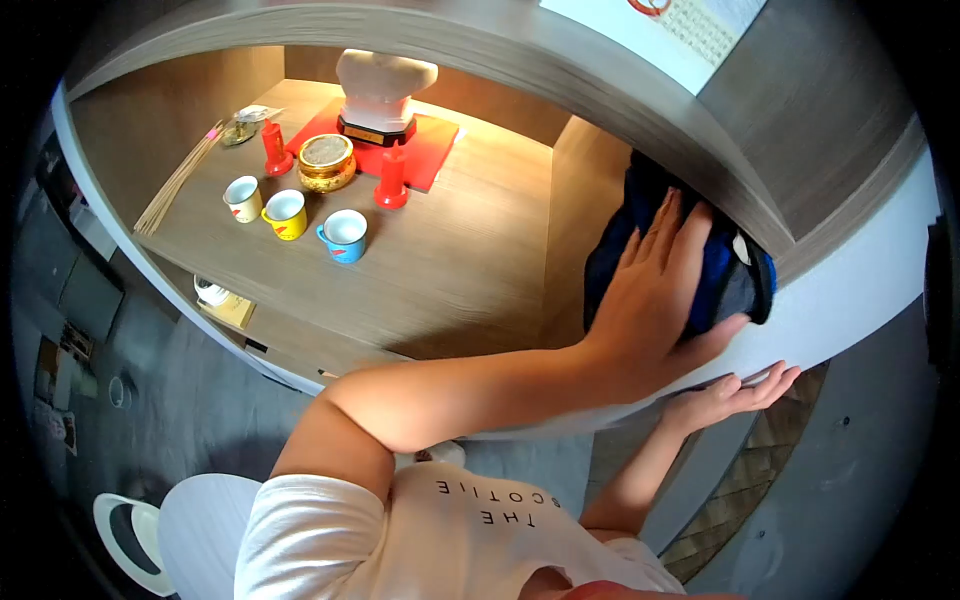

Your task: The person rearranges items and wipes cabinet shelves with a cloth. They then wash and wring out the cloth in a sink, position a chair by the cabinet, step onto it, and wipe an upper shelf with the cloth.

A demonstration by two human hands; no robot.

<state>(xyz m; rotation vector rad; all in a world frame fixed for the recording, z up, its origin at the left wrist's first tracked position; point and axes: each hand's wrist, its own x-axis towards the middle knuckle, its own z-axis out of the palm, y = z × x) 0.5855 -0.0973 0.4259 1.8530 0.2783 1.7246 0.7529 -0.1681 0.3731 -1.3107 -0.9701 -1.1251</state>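
Observation:
My left hand [655, 290] reaches across to the right side of the lit cabinet. Its fingers are stretched over a bundled dark blue and grey cloth [720, 275], with the thumb near its lower edge. A small white tag shows on the cloth, which is pressed against the side panel and front edge; part of it is hidden behind my hand and the upper board. Lower right, my right hand [725, 400] is held palm up with fingers apart, close under the pale curved edge [850, 290]. It holds nothing I can see.
On the shelf [450, 270] stand a white mug [242, 200], a yellow mug [286, 216], a blue mug [343, 238], a gold pot [327, 165], red candles [392, 178] and a white figure [385, 85] on red paper. Sticks [180, 180] lie left. A chair [130, 545] stands below.

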